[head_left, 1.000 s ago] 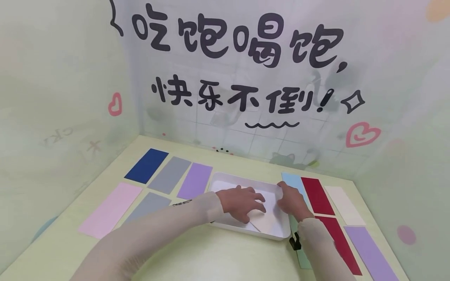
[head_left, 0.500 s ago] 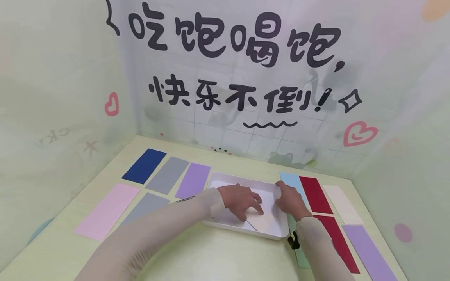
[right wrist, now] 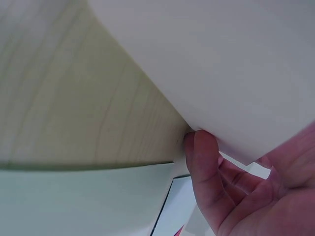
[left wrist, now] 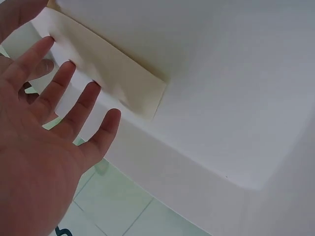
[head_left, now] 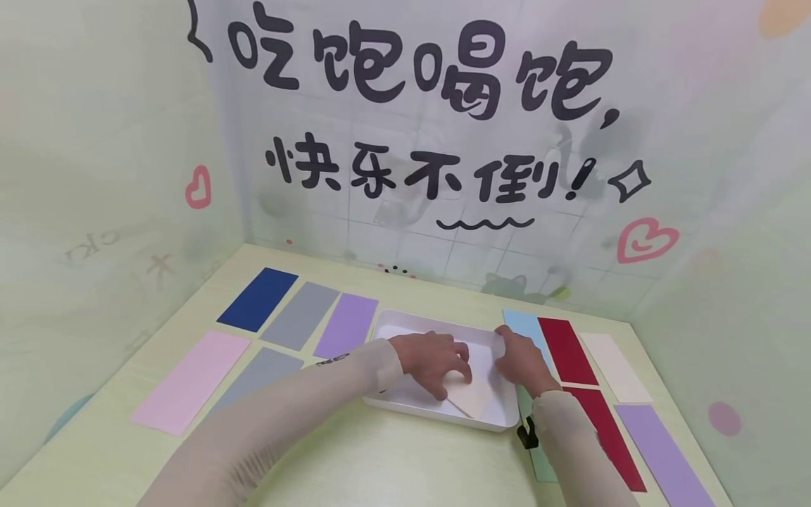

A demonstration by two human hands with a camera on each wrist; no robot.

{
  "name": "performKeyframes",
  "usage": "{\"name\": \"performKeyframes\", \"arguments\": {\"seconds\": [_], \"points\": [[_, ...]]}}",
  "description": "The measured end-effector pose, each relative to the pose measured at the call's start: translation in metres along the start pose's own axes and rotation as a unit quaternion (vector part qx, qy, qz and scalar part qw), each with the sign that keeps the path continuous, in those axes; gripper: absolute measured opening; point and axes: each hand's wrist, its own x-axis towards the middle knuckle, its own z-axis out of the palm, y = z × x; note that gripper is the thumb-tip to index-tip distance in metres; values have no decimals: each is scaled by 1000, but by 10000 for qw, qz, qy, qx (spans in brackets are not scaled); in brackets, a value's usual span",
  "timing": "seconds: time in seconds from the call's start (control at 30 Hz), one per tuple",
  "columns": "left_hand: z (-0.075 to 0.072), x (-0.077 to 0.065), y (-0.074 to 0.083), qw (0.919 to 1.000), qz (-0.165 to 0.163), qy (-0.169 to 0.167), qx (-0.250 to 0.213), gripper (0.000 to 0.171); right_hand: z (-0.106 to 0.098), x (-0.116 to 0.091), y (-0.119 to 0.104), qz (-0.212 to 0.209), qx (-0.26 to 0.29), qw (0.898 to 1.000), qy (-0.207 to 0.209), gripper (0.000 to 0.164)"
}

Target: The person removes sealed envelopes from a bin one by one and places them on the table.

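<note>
A white rectangular tray stands mid-table in the head view. Inside it, my left hand pinches a cream card between thumb and bent fingers. The left wrist view shows the card bowed, fingertips at its near edge and the thumb towards the far end. My right hand grips the tray's right end, thumb over the rim. In the right wrist view, fingers of that hand press against the outside of the tray. My left palm hides part of the card and the tray floor.
Flat on the table left of the tray lie navy, grey, purple and pink cards. To the right are light blue, red, cream, lavender and green ones. Printed curtains enclose the table.
My left fingers have curled in closer to the thumb on the cream card, and the card now bows. The right hand stays at the tray's end. The head view has shifted slightly.
</note>
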Motion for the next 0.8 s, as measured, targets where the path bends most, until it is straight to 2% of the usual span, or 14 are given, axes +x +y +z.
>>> {"name": "performKeyframes", "arguments": {"seconds": [0.13,0.37,0.53,0.8], "points": [[-1,1,0,9999,-21,-25,-104,47,-2,-1,-2,3,12,10000,-2,60],[-5,0,0,9999,138,2,-98,50,-2,0,-2,15,3,10000,9,60],[-6,-2,1,9999,16,-66,-100,56,-2,0,-1,26,-16,10000,18,60],[0,1,3,9998,-174,-43,93,50,0,1,2,9,8,10000,-6,61]]}}
